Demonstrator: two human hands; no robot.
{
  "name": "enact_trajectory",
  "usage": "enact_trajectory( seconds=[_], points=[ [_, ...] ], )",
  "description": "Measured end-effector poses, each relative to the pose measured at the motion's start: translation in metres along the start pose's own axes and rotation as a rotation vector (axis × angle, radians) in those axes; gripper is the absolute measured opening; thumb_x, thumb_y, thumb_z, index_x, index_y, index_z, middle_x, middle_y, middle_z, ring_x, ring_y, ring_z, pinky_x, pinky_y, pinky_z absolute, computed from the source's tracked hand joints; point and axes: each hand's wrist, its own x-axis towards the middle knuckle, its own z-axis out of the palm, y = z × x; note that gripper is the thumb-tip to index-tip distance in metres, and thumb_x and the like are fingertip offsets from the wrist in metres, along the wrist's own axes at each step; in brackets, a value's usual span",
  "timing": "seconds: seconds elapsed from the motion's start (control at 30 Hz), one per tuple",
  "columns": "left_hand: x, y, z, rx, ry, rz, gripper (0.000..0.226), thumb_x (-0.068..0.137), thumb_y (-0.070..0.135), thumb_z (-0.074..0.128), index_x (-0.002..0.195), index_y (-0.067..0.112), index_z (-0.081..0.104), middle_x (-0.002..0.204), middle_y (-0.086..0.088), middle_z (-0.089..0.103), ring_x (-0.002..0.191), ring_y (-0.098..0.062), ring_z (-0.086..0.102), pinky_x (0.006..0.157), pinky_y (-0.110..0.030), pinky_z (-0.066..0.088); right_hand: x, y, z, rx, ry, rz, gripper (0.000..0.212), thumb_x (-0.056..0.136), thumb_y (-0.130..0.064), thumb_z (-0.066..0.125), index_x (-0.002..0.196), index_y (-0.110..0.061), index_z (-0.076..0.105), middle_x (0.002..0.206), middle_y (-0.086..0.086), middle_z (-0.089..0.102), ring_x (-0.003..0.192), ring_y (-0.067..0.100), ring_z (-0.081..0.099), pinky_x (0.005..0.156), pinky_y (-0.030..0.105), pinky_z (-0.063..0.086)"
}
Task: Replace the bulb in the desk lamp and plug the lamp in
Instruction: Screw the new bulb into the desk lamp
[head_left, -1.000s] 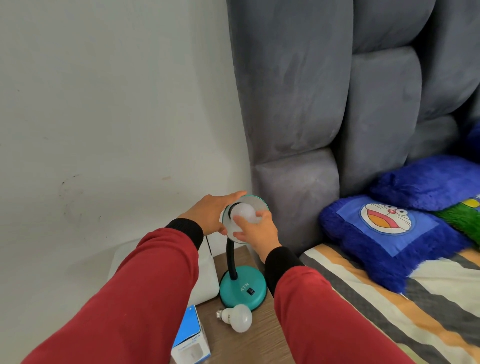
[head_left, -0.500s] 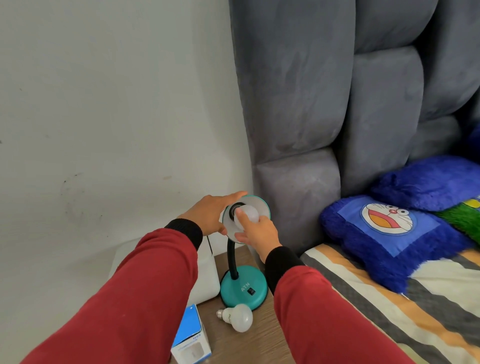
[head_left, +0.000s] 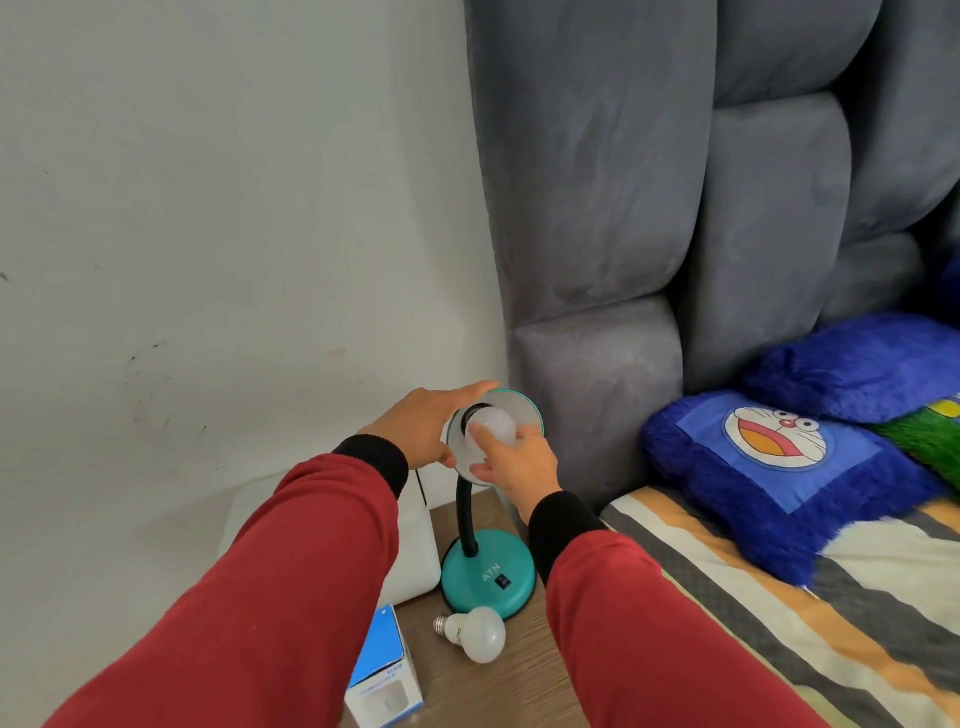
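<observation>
Centre frame: left hand (head_left: 428, 428) grips lamp shade (head_left: 511, 410) from behind. Right hand (head_left: 519, 462) fingers pinch bulb (head_left: 496, 423) seated in shade. Spare bulb (head_left: 478, 631) lies on nightstand (head_left: 514, 686), lower centre.

Both arms reached forward in red sleeves with black cuffs, the forearms converging toward the middle. The left hand (head_left: 428, 427) lay palm-down with its fingers curled over the back of the teal lamp shade (head_left: 519, 410), gripping it. The right hand (head_left: 519, 460) was raised from below, its fingertips (head_left: 475, 432) and thumb pinching the white round bulb (head_left: 496, 423) in the shade.
</observation>
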Motion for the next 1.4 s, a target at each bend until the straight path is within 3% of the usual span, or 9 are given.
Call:
enact_trajectory(
  seconds=[0.1, 0.23, 0.33, 0.53, 0.67, 0.9, 1.0, 1.23, 1.4],
  points=[
    [-0.0009, 0.0005, -0.0006, -0.006, -0.003, -0.001, 0.1, 0.077, 0.005, 0.074, 0.15, 0.038, 0.014, 0.139, 0.0, 0.052, 0.125, -0.021, 0.051, 0.104, -0.027, 0.038, -0.0004, -0.003, -0.004, -0.125, 0.008, 0.024, 0.069, 0.082, -0.055, 0.06, 0.124, 0.0, 0.054, 0.114, 0.013, 0.067, 0.085, 0.018, 0.067, 0.059, 0.017, 0.048],
    [0.0014, 0.001, 0.0, 0.017, 0.0, 0.004, 0.102, 0.076, 0.005, 0.075, 0.15, 0.038, 0.014, 0.141, 0.0, 0.051, 0.125, -0.021, 0.051, 0.104, -0.029, 0.039, -0.0031, -0.0044, -0.0004, 0.04, -0.058, 0.027, 0.075, 0.075, -0.029, 0.074, 0.136, -0.01, 0.035, 0.125, 0.014, 0.052, 0.093, 0.025, 0.068, 0.085, 0.035, 0.058],
    [0.0014, 0.0014, -0.0005, 0.009, 0.0, 0.006, 0.1, 0.076, 0.005, 0.075, 0.15, 0.036, 0.015, 0.141, 0.0, 0.05, 0.126, -0.021, 0.049, 0.104, -0.028, 0.038, -0.0039, -0.0053, 0.0022, -0.068, -0.054, 0.047, 0.08, 0.061, -0.059, 0.066, 0.116, -0.003, 0.053, 0.106, 0.015, 0.065, 0.101, 0.03, 0.067, 0.093, 0.04, 0.054],
    [0.0013, 0.0012, -0.0006, 0.006, 0.001, 0.016, 0.101, 0.075, 0.004, 0.075, 0.15, 0.036, 0.015, 0.14, 0.0, 0.052, 0.125, -0.02, 0.05, 0.104, -0.027, 0.038, -0.0007, -0.0037, 0.0002, 0.082, -0.051, 0.027, 0.071, 0.078, -0.032, 0.072, 0.135, -0.013, 0.034, 0.123, 0.012, 0.052, 0.099, 0.028, 0.069, 0.082, 0.032, 0.058],
    [0.0013, 0.0004, -0.0001, 0.006, 0.002, 0.011, 0.1, 0.076, 0.005, 0.075, 0.15, 0.036, 0.016, 0.143, 0.0, 0.049, 0.128, -0.02, 0.048, 0.105, -0.027, 0.037, -0.0016, -0.0058, -0.0009, 0.004, -0.03, 0.067, 0.063, 0.081, -0.055, 0.06, 0.114, -0.003, 0.052, 0.101, 0.013, 0.069, 0.082, 0.024, 0.073, 0.089, 0.037, 0.057],
    [0.0031, 0.0002, 0.0005, 0.003, -0.001, 0.02, 0.101, 0.076, 0.005, 0.075, 0.15, 0.036, 0.015, 0.139, 0.0, 0.052, 0.124, -0.02, 0.051, 0.102, -0.026, 0.039, 0.002, -0.0016, -0.004, -0.003, -0.033, 0.022, 0.06, 0.082, -0.037, 0.069, 0.128, -0.004, 0.048, 0.122, 0.014, 0.059, 0.088, 0.02, 0.07, 0.057, 0.014, 0.055],
    [0.0026, -0.0009, 0.0009, 0.009, 0.0, 0.01, 0.101, 0.076, 0.006, 0.076, 0.15, 0.037, 0.015, 0.141, 0.0, 0.05, 0.126, -0.021, 0.05, 0.104, -0.027, 0.039, 0.0036, -0.0029, -0.0039, -0.075, -0.02, 0.034, 0.061, 0.083, -0.048, 0.063, 0.12, 0.0, 0.056, 0.106, 0.012, 0.07, 0.093, 0.022, 0.07, 0.078, 0.023, 0.056],
    [0.0028, -0.0006, 0.0011, -0.01, 0.004, 0.014, 0.1, 0.075, 0.004, 0.075, 0.15, 0.037, 0.016, 0.139, 0.0, 0.052, 0.125, -0.02, 0.051, 0.103, -0.026, 0.039, 0.0007, -0.0038, 0.0002, 0.0, -0.049, 0.06, 0.081, 0.064, -0.054, 0.069, 0.124, -0.002, 0.052, 0.114, 0.014, 0.065, 0.096, 0.026, 0.07, 0.081, 0.032, 0.059],
    [0.0022, -0.0001, 0.0012, 0.006, 0.005, 0.015, 0.1, 0.076, 0.005, 0.075, 0.15, 0.036, 0.015, 0.138, -0.001, 0.053, 0.124, -0.02, 0.052, 0.102, -0.026, 0.039, 0.0014, 0.0003, -0.0052, -0.006, -0.058, 0.001, 0.067, 0.083, -0.042, 0.066, 0.134, -0.007, 0.042, 0.116, 0.007, 0.054, 0.087, 0.017, 0.063, 0.086, 0.031, 0.055]
  ],
)
